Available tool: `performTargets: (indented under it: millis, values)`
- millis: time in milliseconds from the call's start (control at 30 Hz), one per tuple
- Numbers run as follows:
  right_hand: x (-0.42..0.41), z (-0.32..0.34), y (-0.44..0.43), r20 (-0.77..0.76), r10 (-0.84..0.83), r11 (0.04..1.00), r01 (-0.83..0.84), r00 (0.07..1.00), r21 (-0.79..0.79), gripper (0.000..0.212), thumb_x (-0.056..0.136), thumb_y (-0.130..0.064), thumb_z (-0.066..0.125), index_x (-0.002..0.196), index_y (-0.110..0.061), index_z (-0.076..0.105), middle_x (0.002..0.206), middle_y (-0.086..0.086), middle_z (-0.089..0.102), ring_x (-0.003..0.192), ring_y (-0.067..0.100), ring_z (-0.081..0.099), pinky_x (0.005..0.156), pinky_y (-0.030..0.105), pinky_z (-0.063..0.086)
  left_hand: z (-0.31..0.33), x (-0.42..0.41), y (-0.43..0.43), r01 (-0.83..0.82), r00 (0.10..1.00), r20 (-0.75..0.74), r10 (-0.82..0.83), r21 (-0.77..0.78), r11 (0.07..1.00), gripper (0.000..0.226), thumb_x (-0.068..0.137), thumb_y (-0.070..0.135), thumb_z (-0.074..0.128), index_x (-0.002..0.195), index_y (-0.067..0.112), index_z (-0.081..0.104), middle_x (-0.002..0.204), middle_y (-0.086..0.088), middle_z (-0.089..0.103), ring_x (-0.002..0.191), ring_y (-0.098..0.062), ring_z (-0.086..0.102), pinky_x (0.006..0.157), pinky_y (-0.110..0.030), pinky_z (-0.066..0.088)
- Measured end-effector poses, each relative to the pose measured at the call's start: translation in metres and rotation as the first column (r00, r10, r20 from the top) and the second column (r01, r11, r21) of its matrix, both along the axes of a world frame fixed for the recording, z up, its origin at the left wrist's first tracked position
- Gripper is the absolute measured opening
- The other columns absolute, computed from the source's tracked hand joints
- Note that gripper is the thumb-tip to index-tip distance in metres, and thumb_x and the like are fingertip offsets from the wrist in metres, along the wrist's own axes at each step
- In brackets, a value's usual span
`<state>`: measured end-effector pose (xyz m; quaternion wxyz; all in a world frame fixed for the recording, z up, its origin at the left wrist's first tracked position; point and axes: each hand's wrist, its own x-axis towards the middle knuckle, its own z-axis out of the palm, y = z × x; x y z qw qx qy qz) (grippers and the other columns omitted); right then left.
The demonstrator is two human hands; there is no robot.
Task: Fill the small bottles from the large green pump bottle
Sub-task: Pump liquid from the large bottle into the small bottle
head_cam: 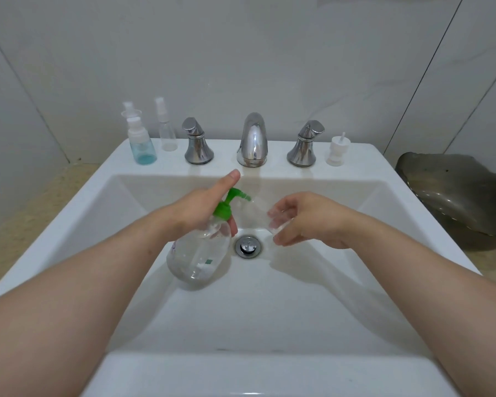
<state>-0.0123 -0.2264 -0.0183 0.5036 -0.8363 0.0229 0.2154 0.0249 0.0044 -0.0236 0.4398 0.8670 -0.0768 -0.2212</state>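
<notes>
White sink [78, 202], grey tile wall [269, 53] — L fingers [227, 181] grip pump bottle [198, 253], R fingers [287, 206] hold small bottle [257, 216].

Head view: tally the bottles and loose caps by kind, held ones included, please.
Green pump bottle, in left hand: 1
Clear small bottle, in right hand: 1
Clear spray bottle, standing: 1
Blue-liquid bottle: 1
Loose white pump cap: 1
Total: 5; an extra top behind the blue one is unclear.

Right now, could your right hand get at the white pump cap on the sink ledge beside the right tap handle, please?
Probably not yet: the way to the white pump cap looks free, but the right hand is gripping a small clear bottle.
</notes>
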Motion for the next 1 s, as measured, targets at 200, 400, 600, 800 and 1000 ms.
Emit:
performTargets:
  millis: [200, 400, 600, 800, 1000]
  values:
    - [0.001, 0.006, 0.000, -0.193, -0.122, 0.936, 0.178, 0.974, 0.303, 0.038, 0.088, 0.017, 0.059, 0.120, -0.002, 0.063, 0.116, 0.012, 0.062, 0.093, 0.045, 0.073, 0.077, 0.038, 0.064, -0.004, 0.005, -0.001, -0.071, 0.997, 0.003, 0.071, 0.017, 0.997, 0.087, 0.091, 0.076, 0.031, 0.093, 0.002, 0.078, 0.079, -0.013, 0.078, 0.068, -0.021, 0.055, 0.079, -0.035, 0.042]
    - [0.008, 0.007, 0.002, -0.359, -0.306, 0.752, 0.455, 0.882, 0.477, 0.019, 0.098, -0.002, 0.055, 0.115, 0.003, 0.064, 0.097, 0.023, 0.062, 0.085, 0.040, 0.068, 0.074, 0.045, 0.065, -0.004, 0.008, 0.004, -0.107, 0.994, 0.034, 0.105, 0.072, 0.992, 0.083, 0.091, 0.073, 0.031, 0.096, 0.006, 0.078, 0.082, -0.011, 0.079, 0.077, -0.024, 0.061, 0.087, -0.038, 0.046]
    - [0.007, 0.004, 0.001, -0.352, -0.363, 0.793, 0.485, 0.863, 0.370, 0.016, 0.102, -0.004, 0.045, 0.111, -0.001, 0.058, 0.097, 0.020, 0.072, 0.067, 0.032, 0.075, 0.056, 0.033, 0.062, -0.001, 0.006, 0.003, -0.075, 0.997, 0.013, 0.074, 0.095, 0.993, 0.086, 0.087, 0.085, 0.026, 0.099, 0.019, 0.080, 0.089, -0.005, 0.080, 0.082, -0.019, 0.062, 0.090, -0.035, 0.042]
    - [0.009, 0.004, -0.003, -0.307, -0.356, 0.869, 0.433, 0.883, 0.238, 0.015, 0.100, -0.009, 0.046, 0.105, -0.012, 0.060, 0.100, 0.014, 0.077, 0.061, 0.023, 0.069, 0.055, 0.027, 0.040, 0.004, 0.002, 0.001, -0.133, 0.991, 0.023, 0.131, 0.143, 0.981, 0.091, 0.090, 0.085, 0.022, 0.081, 0.019, 0.084, 0.102, 0.002, 0.077, 0.098, -0.013, 0.058, 0.083, -0.026, 0.034]
    - [0.011, -0.002, -0.002, -0.295, -0.352, 0.883, 0.419, 0.888, 0.210, 0.020, 0.100, -0.001, 0.042, 0.105, -0.007, 0.061, 0.091, 0.021, 0.074, 0.058, 0.023, 0.063, 0.056, 0.028, 0.043, 0.001, -0.001, -0.003, -0.152, 0.988, 0.061, 0.145, 0.122, 0.981, 0.101, 0.085, 0.090, 0.016, 0.074, 0.015, 0.083, 0.099, -0.001, 0.074, 0.098, -0.012, 0.057, 0.094, -0.033, 0.031]
